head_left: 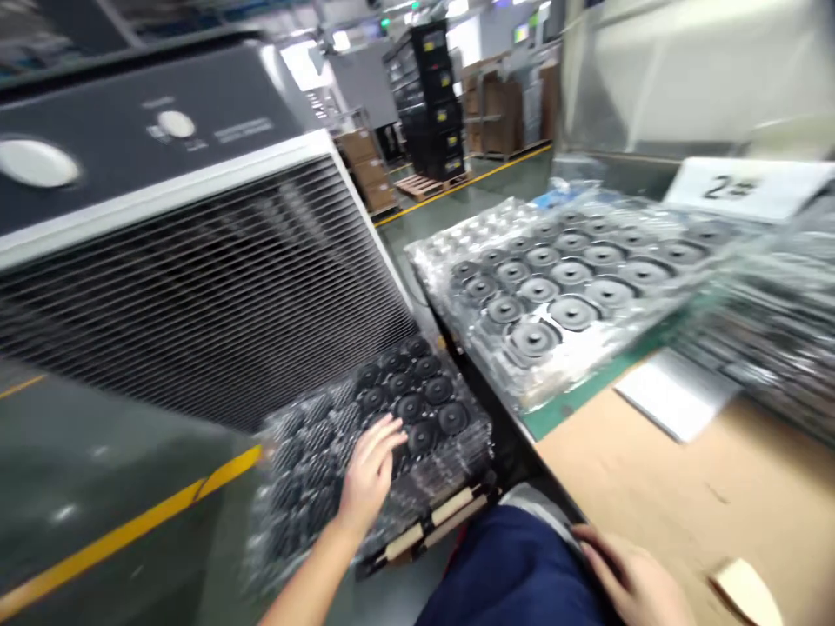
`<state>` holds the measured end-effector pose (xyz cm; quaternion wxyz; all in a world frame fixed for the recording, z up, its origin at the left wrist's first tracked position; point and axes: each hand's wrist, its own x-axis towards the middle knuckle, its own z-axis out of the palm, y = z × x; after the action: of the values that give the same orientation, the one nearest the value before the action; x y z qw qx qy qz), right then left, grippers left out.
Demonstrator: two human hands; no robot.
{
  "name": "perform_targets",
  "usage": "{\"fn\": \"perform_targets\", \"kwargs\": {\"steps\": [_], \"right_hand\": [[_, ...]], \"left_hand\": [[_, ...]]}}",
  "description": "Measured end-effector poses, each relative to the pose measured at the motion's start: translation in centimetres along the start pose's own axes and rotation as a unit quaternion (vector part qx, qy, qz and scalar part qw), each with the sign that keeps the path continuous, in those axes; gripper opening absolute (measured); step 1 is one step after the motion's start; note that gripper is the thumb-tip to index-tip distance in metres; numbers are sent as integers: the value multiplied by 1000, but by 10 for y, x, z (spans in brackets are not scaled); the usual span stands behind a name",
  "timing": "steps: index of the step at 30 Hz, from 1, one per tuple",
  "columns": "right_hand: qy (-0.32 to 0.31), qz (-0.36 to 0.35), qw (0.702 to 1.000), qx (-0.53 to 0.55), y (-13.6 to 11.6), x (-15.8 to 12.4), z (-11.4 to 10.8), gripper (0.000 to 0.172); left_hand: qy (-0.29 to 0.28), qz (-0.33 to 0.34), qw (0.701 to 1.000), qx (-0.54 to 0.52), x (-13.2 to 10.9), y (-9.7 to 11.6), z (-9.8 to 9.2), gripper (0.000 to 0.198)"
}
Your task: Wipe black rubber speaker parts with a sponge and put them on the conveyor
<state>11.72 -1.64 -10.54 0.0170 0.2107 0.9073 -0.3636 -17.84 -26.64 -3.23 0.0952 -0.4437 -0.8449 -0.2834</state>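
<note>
My left hand [371, 469] is open, fingers stretched out, over a stack of clear plastic trays [444, 461]. Black round parts [410, 407], ring-shaped with a small centre hole, sit in the top tray's pockets. Whether the fingertips touch a part cannot be made out. At the edge of the workbench [652, 474], my right hand [632, 574] has its fingers bent and closed; what is between them is hidden and blurred. A second clear tray [483, 326] on the bench carries rows of similar round parts [571, 311].
A dark machine panel with a slatted grille [215, 287] stands behind the tray stack. On the bench lie a flat silvery plate [678, 393], a pale curved piece [747, 591] and a white sign [747, 189]. Black crates [430, 104] are stacked on a pallet further back.
</note>
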Motion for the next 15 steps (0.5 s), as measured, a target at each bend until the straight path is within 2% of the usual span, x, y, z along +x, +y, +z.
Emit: {"fn": "perform_targets", "kwargs": {"steps": [2, 4, 6, 8, 9, 11, 13, 15], "right_hand": [[25, 18, 999, -9, -15, 2, -1, 35], [57, 37, 998, -9, -26, 5, -4, 33], [81, 43, 996, -12, -34, 5, -11, 29], [92, 35, 995, -20, -37, 0, -28, 21], [95, 32, 995, -28, -36, -6, -41, 17], [109, 44, 991, -58, -32, -27, -73, 11], [138, 90, 981, -102, -26, -59, -112, 13], [171, 155, 962, -149, -21, -96, -153, 18]], "left_hand": [[-34, 118, 990, -74, 20, 31, 23, 31], [-72, 236, 957, -151, 36, 67, 53, 30], [-112, 335, 909, -224, 47, 105, 86, 26], [-177, 395, 849, -302, 55, 143, 116, 22], [-229, 397, 820, -342, 58, 161, 127, 25], [-286, 418, 763, -401, 63, 194, 144, 31], [-288, 464, 714, -438, 67, 221, 153, 29], [-268, 504, 687, -450, 68, 242, 157, 24]]}}
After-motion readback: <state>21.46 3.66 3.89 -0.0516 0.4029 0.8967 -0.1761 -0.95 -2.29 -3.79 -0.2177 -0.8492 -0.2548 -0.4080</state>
